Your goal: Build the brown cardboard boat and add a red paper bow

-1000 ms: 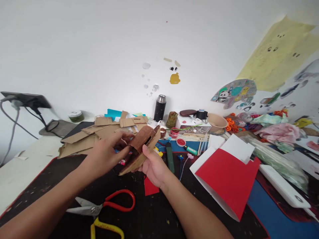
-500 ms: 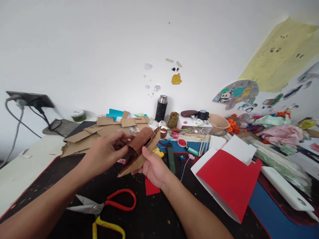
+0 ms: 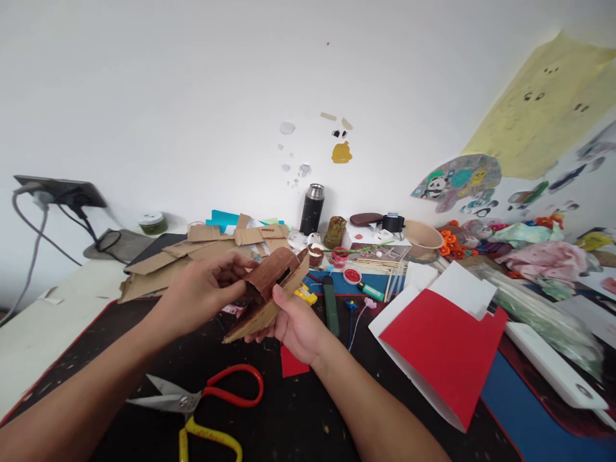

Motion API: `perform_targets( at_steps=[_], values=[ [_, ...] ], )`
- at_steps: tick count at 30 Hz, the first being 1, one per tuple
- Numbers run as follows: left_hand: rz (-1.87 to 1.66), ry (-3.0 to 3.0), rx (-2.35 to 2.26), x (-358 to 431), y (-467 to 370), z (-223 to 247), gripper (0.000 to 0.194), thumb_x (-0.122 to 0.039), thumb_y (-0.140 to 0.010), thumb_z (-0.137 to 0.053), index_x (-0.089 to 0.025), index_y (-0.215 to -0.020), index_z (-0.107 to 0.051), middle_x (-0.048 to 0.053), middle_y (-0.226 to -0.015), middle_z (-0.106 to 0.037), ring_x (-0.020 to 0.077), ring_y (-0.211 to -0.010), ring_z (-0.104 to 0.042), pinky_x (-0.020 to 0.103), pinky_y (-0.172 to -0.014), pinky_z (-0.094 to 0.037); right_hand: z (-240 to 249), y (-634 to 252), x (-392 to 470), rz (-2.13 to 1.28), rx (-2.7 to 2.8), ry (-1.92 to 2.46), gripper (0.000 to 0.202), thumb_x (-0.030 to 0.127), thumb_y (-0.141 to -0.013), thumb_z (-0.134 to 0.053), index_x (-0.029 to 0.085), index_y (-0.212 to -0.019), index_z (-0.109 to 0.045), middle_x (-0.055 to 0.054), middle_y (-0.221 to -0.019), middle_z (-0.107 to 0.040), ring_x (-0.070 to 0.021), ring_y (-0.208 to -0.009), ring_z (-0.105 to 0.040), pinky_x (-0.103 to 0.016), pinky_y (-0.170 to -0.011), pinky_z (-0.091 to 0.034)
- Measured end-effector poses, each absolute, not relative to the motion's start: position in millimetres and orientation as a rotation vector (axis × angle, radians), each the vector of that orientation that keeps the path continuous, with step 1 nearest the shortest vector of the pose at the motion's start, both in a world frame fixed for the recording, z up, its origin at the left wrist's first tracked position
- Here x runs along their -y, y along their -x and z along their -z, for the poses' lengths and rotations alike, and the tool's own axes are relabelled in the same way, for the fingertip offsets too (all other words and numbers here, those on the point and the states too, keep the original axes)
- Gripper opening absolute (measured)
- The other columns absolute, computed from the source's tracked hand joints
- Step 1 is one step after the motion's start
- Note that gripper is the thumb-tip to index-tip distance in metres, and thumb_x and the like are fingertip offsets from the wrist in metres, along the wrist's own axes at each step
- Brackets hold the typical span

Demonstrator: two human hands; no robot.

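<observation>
Hands (image 3: 199, 289) (image 3: 301, 324) hold cardboard (image 3: 272, 274) by edges, clear of scissors (image 3: 184, 403).

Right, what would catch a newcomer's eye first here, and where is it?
The large red sheet at right likely jumps out first. Next come the open scissors on the dark mat, lower left, handles red and yellow. In the middle, the left hand and right hand hold a brown cardboard piece.
</observation>
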State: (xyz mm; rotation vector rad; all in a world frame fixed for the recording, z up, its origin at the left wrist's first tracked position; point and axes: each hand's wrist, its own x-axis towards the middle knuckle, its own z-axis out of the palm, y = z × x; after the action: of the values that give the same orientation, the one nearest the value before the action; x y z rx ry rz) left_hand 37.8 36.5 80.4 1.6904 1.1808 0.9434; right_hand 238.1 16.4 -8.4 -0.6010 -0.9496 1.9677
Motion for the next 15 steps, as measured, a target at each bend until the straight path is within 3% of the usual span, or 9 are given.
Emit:
perform_targets(
  at_steps=[15],
  values=[
    [-0.918, -1.639, -1.165, -35.6, -36.6, -86.0, 0.035, -0.049, -0.079, -0.086, -0.023, -0.101, -0.076, 0.006, -0.091, -0.086, 0.0295, -0.081, -0.085, 0.038, -0.065, -0.072, 7.4, -236.9, -14.5, -2.0, 0.916, 0.586, 0.073, 0.083, -0.081, -0.086, 0.012, -0.094, -0.077, -0.009, -0.077, -0.081, -0.0186, -0.06, -0.077, -0.023, -0.054, -0.052]
  ],
)
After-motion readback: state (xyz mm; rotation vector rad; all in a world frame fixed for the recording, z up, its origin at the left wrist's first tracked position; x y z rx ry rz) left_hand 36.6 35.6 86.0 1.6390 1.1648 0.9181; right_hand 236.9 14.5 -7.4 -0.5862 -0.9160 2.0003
